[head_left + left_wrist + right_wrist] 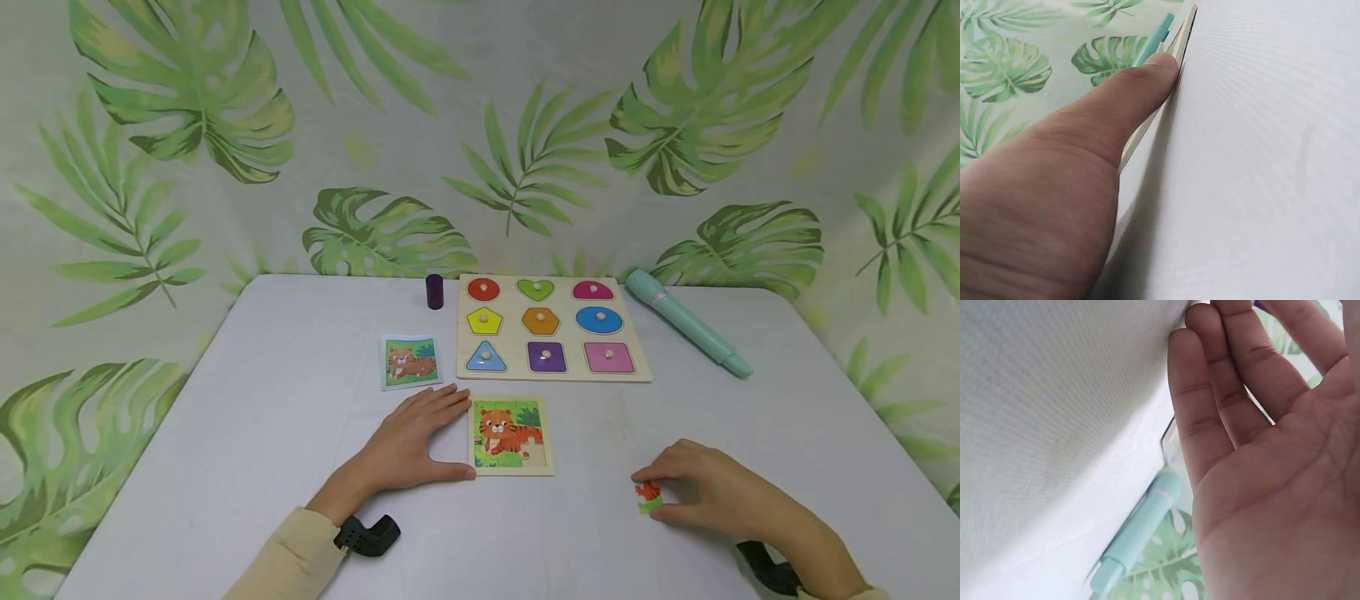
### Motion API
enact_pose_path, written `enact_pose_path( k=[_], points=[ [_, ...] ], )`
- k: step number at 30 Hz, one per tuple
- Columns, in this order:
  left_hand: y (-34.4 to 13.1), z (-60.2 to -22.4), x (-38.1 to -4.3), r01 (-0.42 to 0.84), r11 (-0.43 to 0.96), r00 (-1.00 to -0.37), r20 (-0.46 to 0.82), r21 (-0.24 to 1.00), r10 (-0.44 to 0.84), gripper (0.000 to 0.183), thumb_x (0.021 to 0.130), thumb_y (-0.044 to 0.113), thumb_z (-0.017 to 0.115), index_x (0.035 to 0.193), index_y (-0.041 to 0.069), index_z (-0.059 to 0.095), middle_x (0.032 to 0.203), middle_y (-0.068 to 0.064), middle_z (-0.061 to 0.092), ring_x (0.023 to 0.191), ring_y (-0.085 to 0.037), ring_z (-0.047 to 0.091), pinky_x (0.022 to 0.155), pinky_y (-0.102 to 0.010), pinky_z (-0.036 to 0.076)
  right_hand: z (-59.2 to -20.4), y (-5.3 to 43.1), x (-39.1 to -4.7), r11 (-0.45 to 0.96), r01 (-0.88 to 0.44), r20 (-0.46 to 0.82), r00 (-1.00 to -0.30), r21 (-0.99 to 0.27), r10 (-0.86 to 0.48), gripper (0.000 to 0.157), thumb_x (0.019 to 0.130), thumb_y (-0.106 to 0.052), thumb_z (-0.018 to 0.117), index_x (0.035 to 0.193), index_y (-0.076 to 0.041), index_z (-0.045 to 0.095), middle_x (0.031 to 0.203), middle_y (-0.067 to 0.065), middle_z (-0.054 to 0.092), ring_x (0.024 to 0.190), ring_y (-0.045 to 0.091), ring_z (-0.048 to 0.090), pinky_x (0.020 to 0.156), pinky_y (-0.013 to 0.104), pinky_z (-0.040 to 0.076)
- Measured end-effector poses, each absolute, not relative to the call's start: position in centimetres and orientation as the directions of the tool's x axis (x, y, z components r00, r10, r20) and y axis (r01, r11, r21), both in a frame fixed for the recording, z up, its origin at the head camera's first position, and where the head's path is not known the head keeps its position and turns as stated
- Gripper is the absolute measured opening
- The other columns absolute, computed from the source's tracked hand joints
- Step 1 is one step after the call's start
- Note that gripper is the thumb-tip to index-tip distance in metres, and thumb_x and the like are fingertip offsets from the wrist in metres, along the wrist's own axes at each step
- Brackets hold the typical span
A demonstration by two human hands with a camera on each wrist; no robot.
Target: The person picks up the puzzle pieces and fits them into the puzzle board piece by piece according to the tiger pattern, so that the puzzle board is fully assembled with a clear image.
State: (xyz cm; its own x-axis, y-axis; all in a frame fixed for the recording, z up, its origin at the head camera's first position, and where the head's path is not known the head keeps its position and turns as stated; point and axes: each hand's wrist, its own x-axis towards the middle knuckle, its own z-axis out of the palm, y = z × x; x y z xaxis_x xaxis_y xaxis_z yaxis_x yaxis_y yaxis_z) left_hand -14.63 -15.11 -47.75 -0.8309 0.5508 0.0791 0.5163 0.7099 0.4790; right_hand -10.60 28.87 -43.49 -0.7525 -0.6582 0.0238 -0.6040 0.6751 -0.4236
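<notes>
A tiger jigsaw puzzle (498, 429) in a pale wooden frame lies flat on the white table, with bare wood showing at its lower right. My left hand (408, 442) rests along the frame's left side, fingers stretched to the upper corner and thumb to the lower one. In the left wrist view the thumb (1147, 75) lies straight against the frame's edge. Off to the right of the puzzle, my right hand (708, 492) pinches an orange and green puzzle piece (648, 497) between thumb and fingers. The right wrist view shows the palm and fingers (1188, 406), but the piece is hidden.
Behind the puzzle lies a wooden peg board (506, 372) with colourful shapes. A tiger picture card (411, 362) is left of it, near a dark purple cylinder (435, 292). A mint-green tube-like object (690, 325) lies at the back right. Leaf-print cloth hangs behind the table.
</notes>
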Motion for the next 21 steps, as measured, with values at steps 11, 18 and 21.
enact_pose_path(
  k=[11, 18, 21],
  points=[
    [-15.10, -47.79, -14.65, 0.517, 0.710, -0.830, 0.078, 0.478, 0.552, 0.096, 0.082, 0.069, 0.074, 0.157, 0.017, 0.046, 0.165, 0.004, 0.039, 0.157, -0.020, 0.027, 0.129, -0.048, 0.022, -43.67, 28.68, -10.72, 0.630, -0.657, 0.081, -0.716, -0.414, -0.694, 0.027, 0.086, -0.036, 0.085, 0.111, -0.030, 0.078, 0.102, -0.025, 0.066, 0.093, -0.001, 0.060, 0.079, 0.023, 0.058],
    [-15.08, -47.71, -14.64, 0.515, 0.714, -0.832, 0.073, 0.474, 0.551, 0.096, 0.082, 0.069, 0.073, 0.157, 0.017, 0.045, 0.165, 0.004, 0.039, 0.157, -0.020, 0.027, 0.129, -0.047, 0.021, -43.26, 28.52, -10.91, 0.652, -0.626, 0.041, -0.734, -0.428, -0.678, 0.027, 0.087, -0.039, 0.084, 0.112, -0.029, 0.079, 0.102, -0.025, 0.066, 0.093, -0.001, 0.060, 0.079, 0.024, 0.059],
    [-15.08, -47.68, -14.60, 0.514, 0.714, -0.832, 0.073, 0.475, 0.551, 0.096, 0.082, 0.069, 0.073, 0.157, 0.017, 0.045, 0.165, 0.004, 0.039, 0.157, -0.019, 0.026, 0.129, -0.047, 0.021, -43.05, 28.43, -11.10, 0.664, -0.606, 0.015, -0.743, -0.438, -0.669, 0.028, 0.087, -0.040, 0.083, 0.113, -0.029, 0.079, 0.103, -0.025, 0.066, 0.093, -0.001, 0.060, 0.079, 0.024, 0.059]
  ],
)
